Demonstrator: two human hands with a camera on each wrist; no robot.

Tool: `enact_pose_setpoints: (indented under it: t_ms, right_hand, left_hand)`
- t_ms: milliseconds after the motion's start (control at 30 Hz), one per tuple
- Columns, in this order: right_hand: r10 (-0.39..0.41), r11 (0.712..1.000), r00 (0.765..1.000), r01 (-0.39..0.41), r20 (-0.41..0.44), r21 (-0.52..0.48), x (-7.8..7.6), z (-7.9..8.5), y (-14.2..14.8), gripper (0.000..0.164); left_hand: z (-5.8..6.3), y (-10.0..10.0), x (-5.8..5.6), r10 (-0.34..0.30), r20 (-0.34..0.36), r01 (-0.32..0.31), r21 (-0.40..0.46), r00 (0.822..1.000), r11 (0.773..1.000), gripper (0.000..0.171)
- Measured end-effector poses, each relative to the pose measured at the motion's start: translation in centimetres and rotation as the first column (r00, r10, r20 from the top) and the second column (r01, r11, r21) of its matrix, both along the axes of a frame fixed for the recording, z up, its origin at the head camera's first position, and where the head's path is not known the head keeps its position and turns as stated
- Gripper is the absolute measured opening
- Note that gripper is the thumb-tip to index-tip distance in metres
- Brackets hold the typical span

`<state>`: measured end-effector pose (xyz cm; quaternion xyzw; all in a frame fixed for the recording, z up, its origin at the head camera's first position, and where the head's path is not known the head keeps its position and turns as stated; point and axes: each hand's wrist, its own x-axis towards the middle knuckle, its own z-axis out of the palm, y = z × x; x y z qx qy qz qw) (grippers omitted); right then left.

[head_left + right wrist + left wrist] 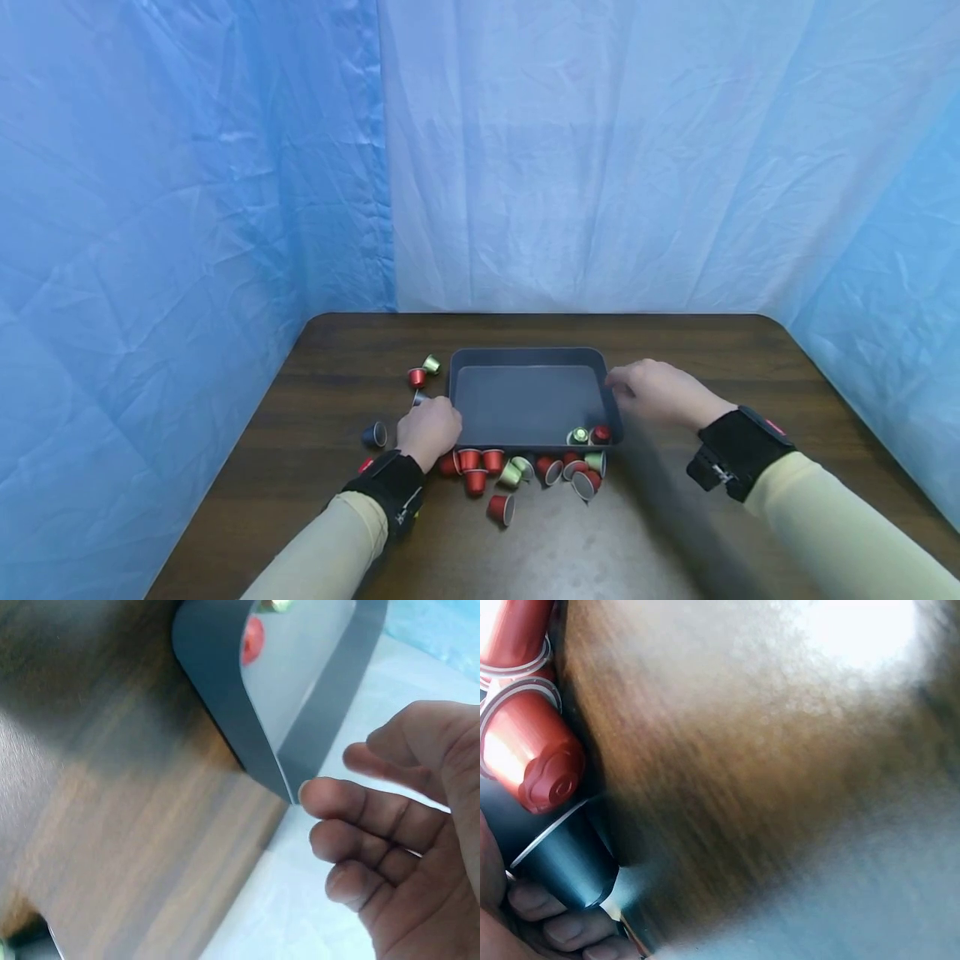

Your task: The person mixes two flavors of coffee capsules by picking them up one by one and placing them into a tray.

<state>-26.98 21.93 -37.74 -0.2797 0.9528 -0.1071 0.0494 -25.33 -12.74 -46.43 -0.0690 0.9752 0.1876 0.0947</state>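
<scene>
A dark grey tray (pixel 517 404) lies on the table between my hands. My left hand (pixel 431 429) is at its near left corner. In the left wrist view this hand's curled fingers (pixel 566 930) lie against a dark coffee capsule (pixel 574 859); whether they grip it or the tray is unclear. A red capsule (pixel 532 746) sits just beyond. My right hand (pixel 660 392) is beside the tray's right wall, fingers loosely bent and holding nothing, fingertips (pixel 330 799) close to the rim. A green capsule (pixel 578 436) and a red capsule (pixel 601 434) lie in the tray's near right corner.
Several red, green and dark capsules crowd the tray's front edge, and one red capsule (pixel 501 509) lies nearer me. Left of the tray are a dark blue capsule (pixel 374 435), a red one (pixel 417 377) and a green one (pixel 431 364). Blue and white sheets (pixel 570 167) surround the table.
</scene>
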Motion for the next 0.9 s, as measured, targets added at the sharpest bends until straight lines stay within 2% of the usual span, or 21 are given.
enact_pose_setpoints:
  t_ms: [467, 900]
  right_hand:
    - [-0.041, 0.999, 0.997, 0.039, 0.065, 0.031, -0.3, 1.8, 3.4, 0.021]
    - [-0.075, 0.996, 0.991, 0.070, 0.109, 0.049, -0.1, 1.7, 6.6, 0.021]
  left_hand:
    - [0.3, 0.1, 0.0, -0.005, -0.010, 0.005, -0.012, 1.000, 1.000, 0.028]
    - [0.1, 0.1, 0.2, -0.006, -0.015, 0.006, -0.010, 1.000, 1.000, 0.029]
